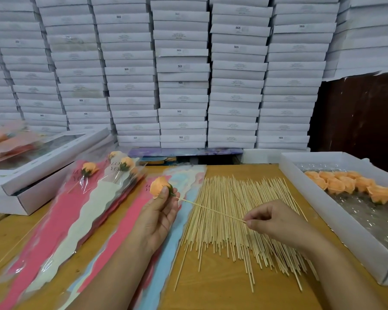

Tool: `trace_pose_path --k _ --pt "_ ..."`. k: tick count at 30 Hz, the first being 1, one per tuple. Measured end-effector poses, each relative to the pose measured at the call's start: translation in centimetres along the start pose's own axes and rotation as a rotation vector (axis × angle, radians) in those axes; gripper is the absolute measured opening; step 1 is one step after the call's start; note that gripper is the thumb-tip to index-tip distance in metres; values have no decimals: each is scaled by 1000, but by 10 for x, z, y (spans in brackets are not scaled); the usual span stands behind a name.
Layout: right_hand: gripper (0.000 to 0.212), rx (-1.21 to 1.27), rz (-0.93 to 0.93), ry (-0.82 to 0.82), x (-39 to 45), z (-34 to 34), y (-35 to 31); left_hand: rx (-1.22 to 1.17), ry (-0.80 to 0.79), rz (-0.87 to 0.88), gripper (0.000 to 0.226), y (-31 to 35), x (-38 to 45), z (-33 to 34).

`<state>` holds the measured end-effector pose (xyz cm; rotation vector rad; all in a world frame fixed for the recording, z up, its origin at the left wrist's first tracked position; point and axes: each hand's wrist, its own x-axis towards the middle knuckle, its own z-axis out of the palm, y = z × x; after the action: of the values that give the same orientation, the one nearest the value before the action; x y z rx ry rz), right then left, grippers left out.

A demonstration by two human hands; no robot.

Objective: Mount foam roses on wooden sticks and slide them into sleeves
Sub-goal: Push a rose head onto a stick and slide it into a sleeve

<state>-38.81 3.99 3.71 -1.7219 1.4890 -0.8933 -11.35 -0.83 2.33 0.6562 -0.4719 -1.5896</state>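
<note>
My left hand point(160, 211) holds an orange foam rose point(158, 186) by its green base, above the sleeves. A thin wooden stick point(211, 210) runs from the rose's base to my right hand point(271, 222), which pinches its far end. Under both hands lies a wide heap of wooden sticks point(238, 224) on the yellow table. Empty pink and blue sleeves point(184, 220) lie left of the heap. Farther left, filled sleeves point(92, 198) with orange roses point(90, 168) in them lie in a stack.
A white tray point(336, 211) at the right holds several loose orange roses point(354, 185) on clear plastic. A white windowed box point(38, 171) with more sleeved roses stands at the left. Stacks of white boxes point(182, 70) wall off the table's back.
</note>
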Motion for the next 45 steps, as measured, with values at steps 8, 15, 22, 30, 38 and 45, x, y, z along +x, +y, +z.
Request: trace_pose_path --k 8,15,22,30,38,45 --pt "12 -13 -3 18 3 1 4 35 -5 8 17 0 -2 1" --pt "14 -31 -3 5 3 4 3 35 -12 7 17 0 -2 1" --pt "14 -65 -2 17 2 8 0 33 -7 21 16 -1 -3 2" --pt "18 -91 -35 23 1 20 -5 2 21 20 14 0 -3 1" --pt "13 -119 -54 171 4 27 -3 -37 46 24 14 0 -2 0" --pt "31 -202 -117 94 2 35 -3 -48 55 26 14 0 -2 -2"
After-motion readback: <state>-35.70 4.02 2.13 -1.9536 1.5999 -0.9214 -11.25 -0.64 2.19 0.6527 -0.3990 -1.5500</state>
